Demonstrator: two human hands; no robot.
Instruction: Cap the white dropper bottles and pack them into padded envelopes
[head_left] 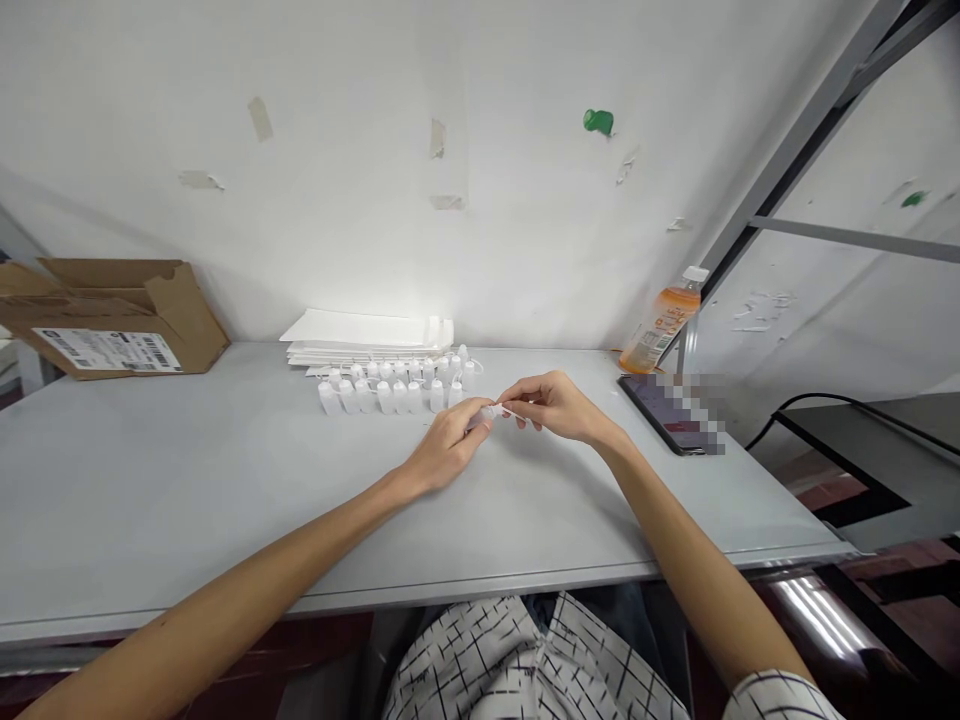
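Observation:
My left hand (444, 446) is closed around a small translucent plastic dropper bottle (477, 421), which lies tilted with its top toward the right. At that end my right hand (561, 408) pinches the bottle's white cap (496, 410). A thin white piece shows between the right fingers; whether it belongs to the cap I cannot tell. Behind my left hand, several similar small bottles (386, 398) stand upright in rows on the grey table (225, 480).
A stack of white envelopes or sheets (360, 328) lies behind the bottles against the wall. An opened cardboard box (127, 320) stands at the left. On the right are an orange drink bottle (664, 325), leaning, and a phone (664, 412). A metal frame (795, 150) rises at the right.

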